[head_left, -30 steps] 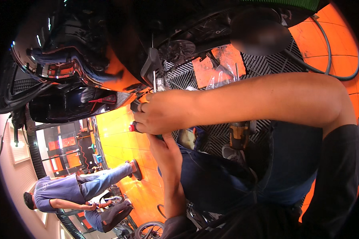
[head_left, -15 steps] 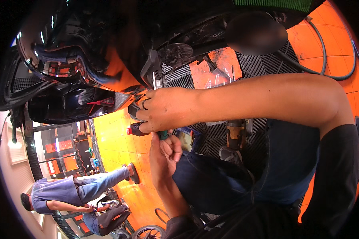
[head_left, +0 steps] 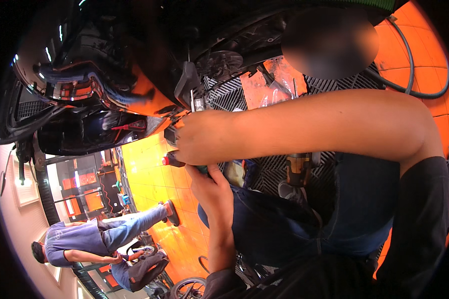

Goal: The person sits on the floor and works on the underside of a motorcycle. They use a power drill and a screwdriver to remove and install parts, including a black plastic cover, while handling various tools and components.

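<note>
My right hand (head_left: pixel 204 137) is closed beside the glossy black-and-orange bodywork (head_left: pixel 129 89) of a vehicle, with its fingertips turned out of sight. Under it sticks out a dark tool with a red end (head_left: pixel 171 159). Just below, my left hand (head_left: pixel 212 188) wraps its thumb and fingers round a green part (head_left: pixel 202 169), probably the same tool's handle; most of it is covered. A dark block (head_left: pixel 170 134) shows beyond the right knuckles. Close above the right hand are a shiny metal piece (head_left: pixel 198 103) and a black lever-like part (head_left: pixel 186 82).
A yellow-and-black cordless drill (head_left: pixel 298 169) stands on the black slatted mat (head_left: pixel 274 174) by my shoe. Clear plastic (head_left: pixel 278 94) lies beyond my forearm. A hose (head_left: pixel 411 60) curves over orange tiles at right. A person in a purple shirt (head_left: pixel 82 241) and another, bent low (head_left: pixel 132 271), are at lower left.
My left hand has turned from showing curled fingers to gripping the green part. My right hand has rolled over, hiding its ringed fingers. The whole view has shifted slightly.
</note>
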